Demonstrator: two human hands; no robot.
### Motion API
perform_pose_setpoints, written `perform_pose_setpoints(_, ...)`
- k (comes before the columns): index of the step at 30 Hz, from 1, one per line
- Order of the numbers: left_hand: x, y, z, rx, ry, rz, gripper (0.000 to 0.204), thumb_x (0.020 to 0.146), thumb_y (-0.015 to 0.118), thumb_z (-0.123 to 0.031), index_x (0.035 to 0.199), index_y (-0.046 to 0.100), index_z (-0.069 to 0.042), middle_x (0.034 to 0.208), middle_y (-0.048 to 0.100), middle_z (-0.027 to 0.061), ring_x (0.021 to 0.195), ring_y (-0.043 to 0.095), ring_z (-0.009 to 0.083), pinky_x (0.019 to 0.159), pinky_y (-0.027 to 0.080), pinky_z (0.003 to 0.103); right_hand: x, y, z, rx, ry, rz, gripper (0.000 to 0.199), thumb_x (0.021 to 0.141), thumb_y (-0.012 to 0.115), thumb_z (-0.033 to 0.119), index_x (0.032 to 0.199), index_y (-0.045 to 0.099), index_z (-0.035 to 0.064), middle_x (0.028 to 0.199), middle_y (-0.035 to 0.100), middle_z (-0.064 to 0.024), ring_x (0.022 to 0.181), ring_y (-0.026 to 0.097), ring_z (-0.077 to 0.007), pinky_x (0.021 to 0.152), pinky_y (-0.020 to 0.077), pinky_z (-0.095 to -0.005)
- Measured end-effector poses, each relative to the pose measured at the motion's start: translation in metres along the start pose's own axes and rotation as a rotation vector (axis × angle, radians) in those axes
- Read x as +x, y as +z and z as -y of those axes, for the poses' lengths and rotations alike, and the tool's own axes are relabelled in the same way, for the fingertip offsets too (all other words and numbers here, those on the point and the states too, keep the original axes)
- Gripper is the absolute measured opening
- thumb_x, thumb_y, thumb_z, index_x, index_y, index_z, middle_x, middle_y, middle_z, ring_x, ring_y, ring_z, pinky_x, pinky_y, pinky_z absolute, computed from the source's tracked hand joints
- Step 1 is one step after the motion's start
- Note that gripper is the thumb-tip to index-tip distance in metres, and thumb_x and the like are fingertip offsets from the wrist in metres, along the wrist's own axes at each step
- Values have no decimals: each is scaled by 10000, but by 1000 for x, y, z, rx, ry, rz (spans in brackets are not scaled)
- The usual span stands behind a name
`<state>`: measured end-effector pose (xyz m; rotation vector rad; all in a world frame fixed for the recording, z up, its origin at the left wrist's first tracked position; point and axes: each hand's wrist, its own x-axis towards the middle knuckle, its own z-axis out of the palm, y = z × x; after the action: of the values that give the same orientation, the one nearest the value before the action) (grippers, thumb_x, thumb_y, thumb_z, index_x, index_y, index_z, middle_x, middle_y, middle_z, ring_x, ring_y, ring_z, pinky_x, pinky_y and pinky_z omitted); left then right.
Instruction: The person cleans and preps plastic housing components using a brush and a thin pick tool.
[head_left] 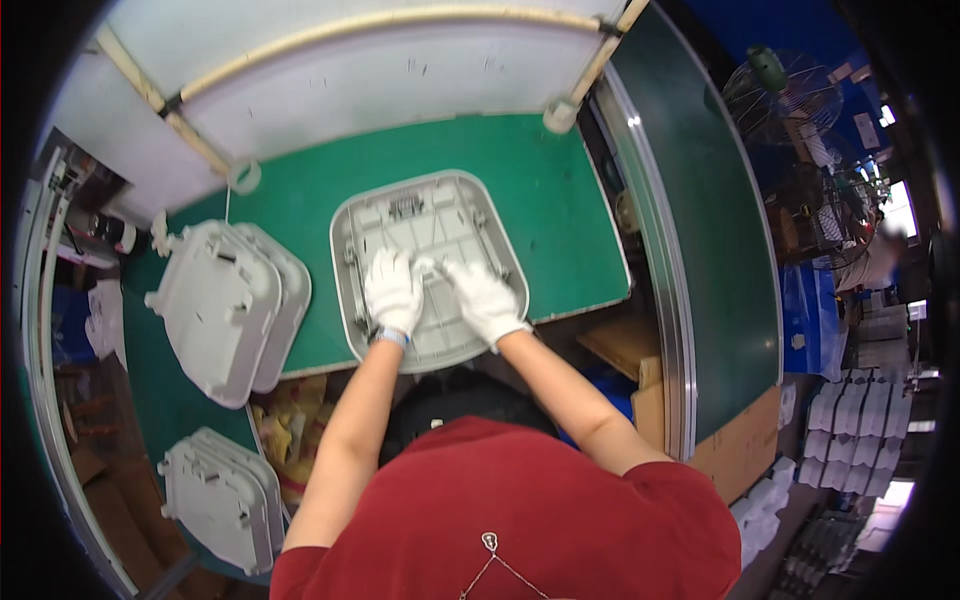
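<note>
A light grey plastic panel (447, 335) with rounded corners, a raised rim and ribs inside lies on the green table in front of me. My left hand (394, 290), in a white glove, rests flat on the panel's left half with its fingers stretched out. Across from it, my white-gloved right hand (487, 300) lies on the right half, fingers pointing up and left. The fingertips come near each other at the panel's middle, where a small whitish shape shows that I cannot make out. A dark grey fitting (406, 206) sits near the panel's far edge.
Two stacked grey lids (220, 305) are at the left of the green table (570, 220), with more grey lids (222, 495) nearer me. A bamboo frame (390, 25) stands behind. At the right are a metal-edged rail (660, 250), cardboard (735, 440) and a fan (790, 90).
</note>
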<state>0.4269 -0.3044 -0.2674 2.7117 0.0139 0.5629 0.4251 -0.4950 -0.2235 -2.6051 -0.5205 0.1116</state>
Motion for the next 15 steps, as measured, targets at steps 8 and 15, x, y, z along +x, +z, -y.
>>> perform_pose_setpoints(8,-5,-1,0,16,-35,77,382,857,690,-247,1222,658,-140,1274,619,112,1323,516,349,1098,411,469,-49,-36,-130,-104,443,-353,489,978,570,172,1462,516,210,1273,578,-173,1085,634,-412,923,527,-506)
perform_pose_setpoints(15,-7,0,4,6,-22,69,413,853,683,-229,1255,649,-139,1290,615,121,1320,515,364,1079,420,493,-49,-8,-156,-311,451,-293,490,952,604,171,1437,538,185,1303,587,-159,1144,599,-365,975,500,-463)
